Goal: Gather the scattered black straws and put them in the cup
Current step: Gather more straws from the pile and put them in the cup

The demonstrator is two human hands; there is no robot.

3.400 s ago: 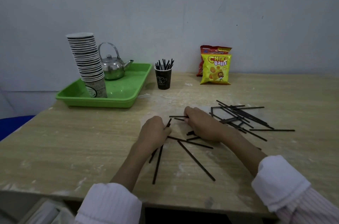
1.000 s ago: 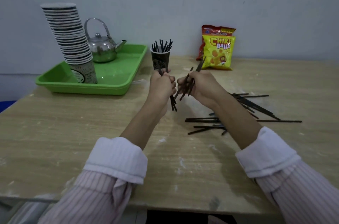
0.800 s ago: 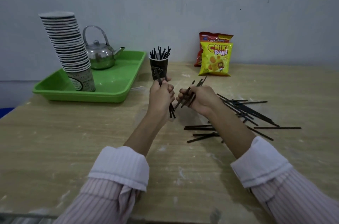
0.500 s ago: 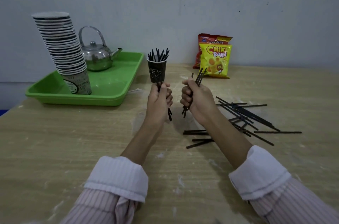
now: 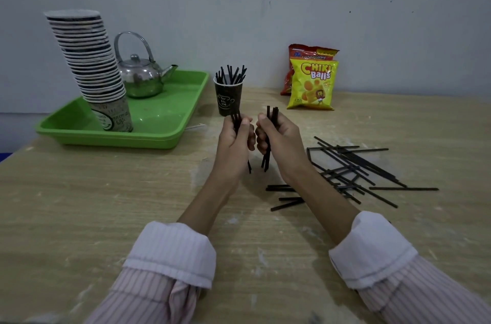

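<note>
Both grips pinching upright straw bundles: left hand [image 5: 233,137], right hand [image 5: 279,137] | cup [image 5: 228,99] just beyond, nearer left | we go forward | loose straws [image 5: 353,172] on surface, right

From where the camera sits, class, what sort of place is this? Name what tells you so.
Probably a drinks corner in a small café or pantry. A tall stack of paper cups and a metal kettle sit on a green tray, and a black cup holds stirrer straws beside snack packets.
</note>
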